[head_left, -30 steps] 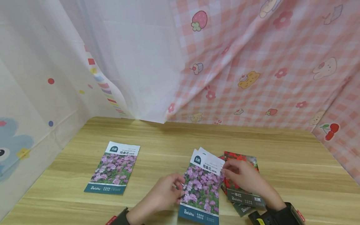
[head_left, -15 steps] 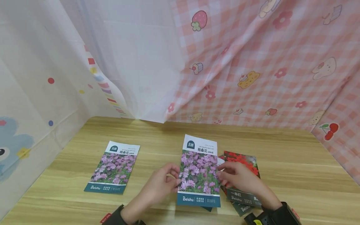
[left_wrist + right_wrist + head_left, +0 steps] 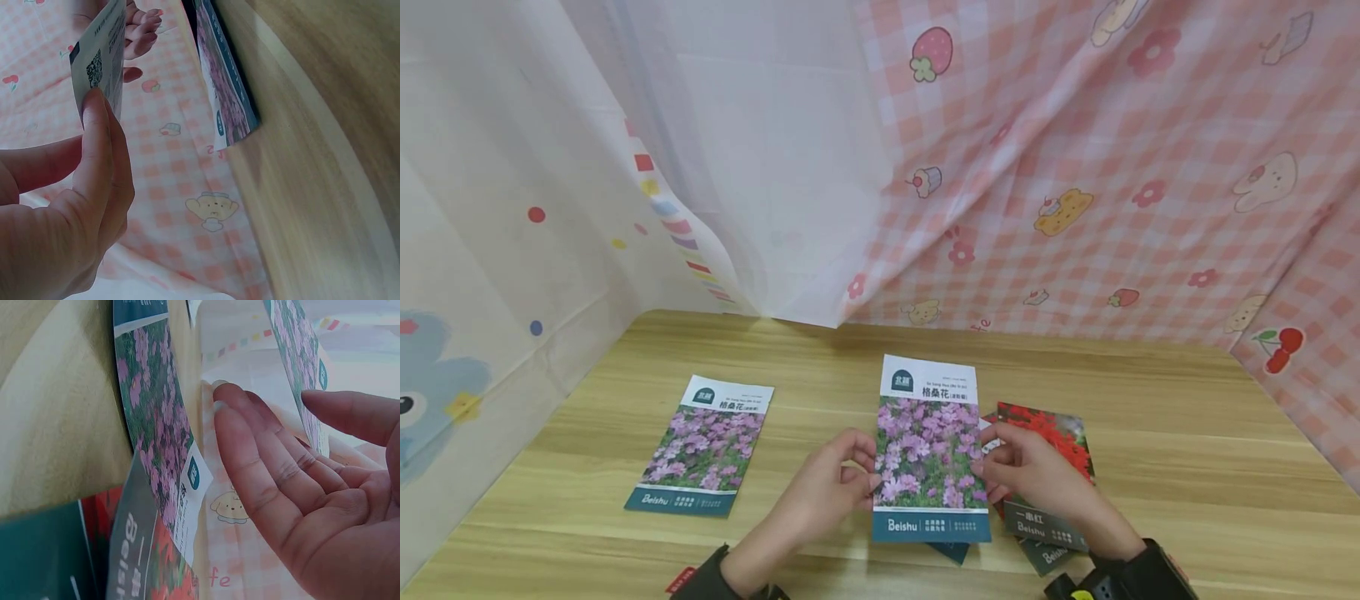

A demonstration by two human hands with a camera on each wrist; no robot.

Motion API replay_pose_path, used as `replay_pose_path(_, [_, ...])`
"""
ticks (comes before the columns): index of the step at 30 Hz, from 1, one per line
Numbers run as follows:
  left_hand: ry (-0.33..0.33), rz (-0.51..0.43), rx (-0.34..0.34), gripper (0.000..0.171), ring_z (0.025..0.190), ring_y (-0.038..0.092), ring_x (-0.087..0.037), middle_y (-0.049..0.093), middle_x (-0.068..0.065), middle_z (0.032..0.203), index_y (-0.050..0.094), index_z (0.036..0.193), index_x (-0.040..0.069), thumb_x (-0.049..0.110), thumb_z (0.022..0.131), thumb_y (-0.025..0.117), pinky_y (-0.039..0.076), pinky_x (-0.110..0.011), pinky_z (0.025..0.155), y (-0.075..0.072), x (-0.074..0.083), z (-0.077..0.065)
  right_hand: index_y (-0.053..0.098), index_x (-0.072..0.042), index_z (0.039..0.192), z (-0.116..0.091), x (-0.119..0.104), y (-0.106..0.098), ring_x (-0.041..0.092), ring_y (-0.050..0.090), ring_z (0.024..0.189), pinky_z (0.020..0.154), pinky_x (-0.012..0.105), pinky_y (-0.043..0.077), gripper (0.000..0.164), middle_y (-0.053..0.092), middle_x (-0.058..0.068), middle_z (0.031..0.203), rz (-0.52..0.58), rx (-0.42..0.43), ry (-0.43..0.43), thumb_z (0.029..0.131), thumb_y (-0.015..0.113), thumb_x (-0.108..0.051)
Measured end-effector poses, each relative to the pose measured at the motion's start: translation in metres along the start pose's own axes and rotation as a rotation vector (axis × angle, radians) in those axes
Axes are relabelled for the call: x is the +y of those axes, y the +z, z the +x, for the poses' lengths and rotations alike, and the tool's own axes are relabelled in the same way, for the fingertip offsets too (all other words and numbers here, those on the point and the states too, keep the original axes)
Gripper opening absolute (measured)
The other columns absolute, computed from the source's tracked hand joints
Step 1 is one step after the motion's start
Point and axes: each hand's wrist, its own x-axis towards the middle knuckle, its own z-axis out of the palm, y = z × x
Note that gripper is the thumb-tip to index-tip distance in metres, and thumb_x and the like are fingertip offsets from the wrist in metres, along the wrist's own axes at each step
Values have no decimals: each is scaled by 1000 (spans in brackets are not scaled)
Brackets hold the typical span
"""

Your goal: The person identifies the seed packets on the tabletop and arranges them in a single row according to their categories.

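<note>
My left hand (image 3: 835, 483) pinches the left edge of a seed packet (image 3: 925, 454) with purple flowers, a white top and a teal bottom band. The packet is raised and tilted toward me. My right hand (image 3: 1041, 471) has its thumb at the packet's right edge, its fingers behind. In the left wrist view, the packet's back (image 3: 100, 59) shows a printed code under my fingertip. Beneath lies another purple-flower packet (image 3: 153, 419), mostly hidden in the head view. Beside it, partly under my right hand, is a red-flower packet (image 3: 1056, 429) overlapping others.
A third purple-flower packet (image 3: 700, 450) lies by itself on the left of the wooden table (image 3: 805, 375). A white sheet (image 3: 775, 167) and a pink checked cloth (image 3: 1075, 275) hang behind the table.
Both hands have raised the purple-flower packet off the one beneath, shifted it slightly left and straightened it. Over the last half second it has tilted and moved only a little.
</note>
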Motion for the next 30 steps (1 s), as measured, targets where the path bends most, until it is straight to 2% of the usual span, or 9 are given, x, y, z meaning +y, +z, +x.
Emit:
replay_pose_path(5, [8, -5, -3, 20, 70, 60, -15, 50, -13, 94, 46, 103, -6, -12, 85, 50, 54, -28, 65, 1, -1, 0, 42, 10, 108, -1, -1, 2, 21, 62, 61, 61, 44, 53, 26, 61, 14, 72, 27, 9, 3, 88, 55, 0])
replay_pose_path(12, [3, 31, 6, 21, 70, 60, -15, 51, -12, 94, 47, 103, -4, -12, 84, 51, 54, -30, 64, 0, -3, 2, 40, 7, 98, -1, -1, 5, 18, 60, 57, 57, 41, 53, 19, 59, 16, 69, 81, 5, -41, 87, 55, 3])
replay_pose_path(24, [7, 21, 41, 26, 69, 60, -17, 53, -12, 93, 46, 109, -4, -9, 84, 55, 54, -32, 59, 2, -3, 1, 41, 7, 100, 0, -2, 6, 24, 62, 59, 59, 46, 52, 17, 64, 19, 76, 61, 22, 11, 88, 53, 4])
replay_pose_path(30, [3, 30, 60, 26, 67, 59, -16, 53, -12, 92, 46, 109, -3, -8, 84, 55, 54, -31, 58, 1, -3, 1, 41, 7, 98, 0, -2, 8, 22, 62, 58, 58, 46, 52, 16, 62, 19, 74, 85, 4, -8, 88, 53, 4])
